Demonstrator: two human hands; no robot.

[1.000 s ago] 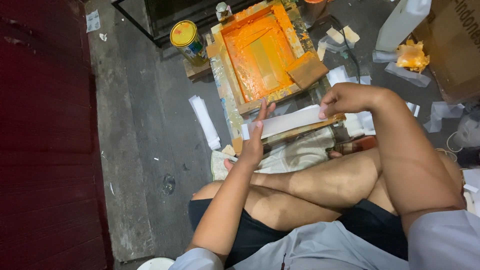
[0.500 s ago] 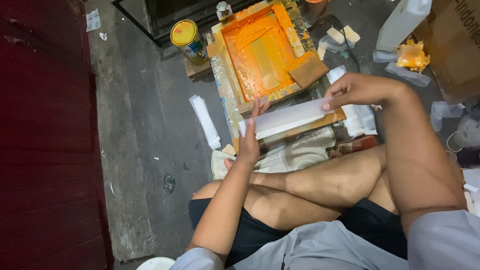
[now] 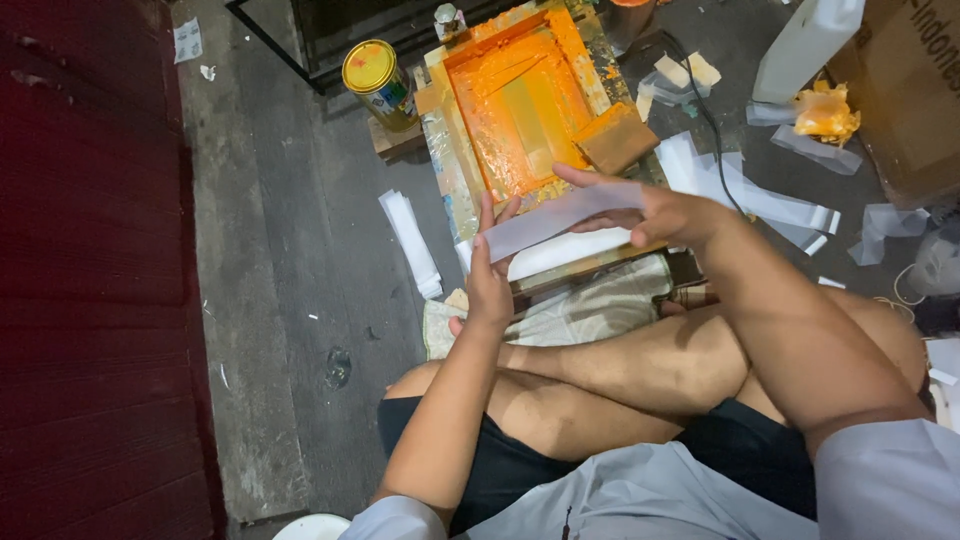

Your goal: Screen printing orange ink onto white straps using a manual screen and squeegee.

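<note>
The grey concrete floor point(image 3: 290, 260) fills the left-centre of the frame, and you sit on it cross-legged. In the upper centre lies one wooden printing frame point(image 3: 520, 110) coated with orange ink, with one brown flat block point(image 3: 617, 140) resting at its right lower corner. Between the frame and your knees you hold one long white paper strip point(image 3: 560, 214); its long axis runs from lower left to upper right across the picture. Your left hand point(image 3: 490, 280) pinches the lower left end with fingers closed on it, thumb below. Your right hand point(image 3: 665, 210) grips the upper right end, fingers curled over it, and sits nearer the frame. A second white strip point(image 3: 560, 252) lies just beneath. One small stack of white strips point(image 3: 412, 240) lies left of the frame. One yellow-lidded round tin point(image 3: 378, 82) stands at upper left of it.
</note>
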